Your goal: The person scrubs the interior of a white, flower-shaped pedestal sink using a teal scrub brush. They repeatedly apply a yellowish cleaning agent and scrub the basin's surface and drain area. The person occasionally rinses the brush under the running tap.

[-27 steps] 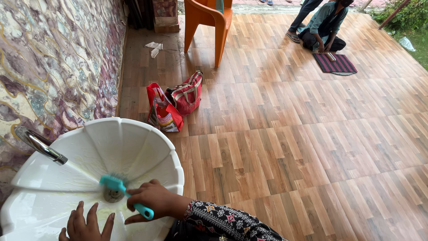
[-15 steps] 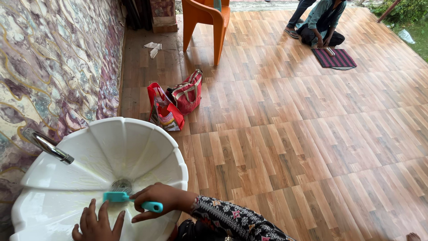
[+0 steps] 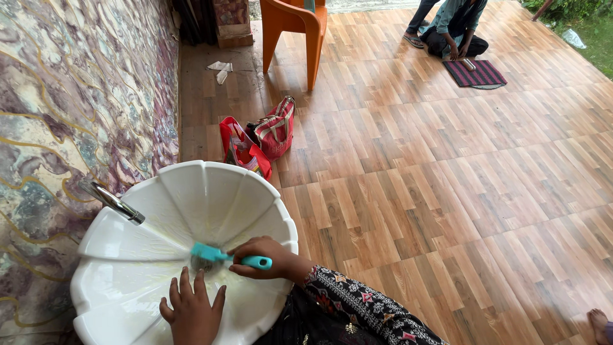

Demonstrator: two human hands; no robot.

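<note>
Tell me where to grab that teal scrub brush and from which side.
Grip the teal brush by its handle, the rounded end pointing right, out of the white basin. Come from the right, as the right hand does now. The bristle head lies low over the drain; the left hand rests flat just below it.

I read this as a home veranda, open to a garden. Landmark is the white basin (image 3: 191, 191) fixed to a marbled wall (image 3: 76, 96), metal tap (image 3: 113, 202) on its wall side. Wood-look plank floor (image 3: 447, 179) runs out from the basin. Two red bags (image 3: 258, 137) sit just beyond it, an orange plastic chair (image 3: 295, 29) farther back. Far across from the basin, a person (image 3: 452, 25) crouches by a striped mat (image 3: 476, 72), grass (image 3: 584, 32) at the edge.
</note>
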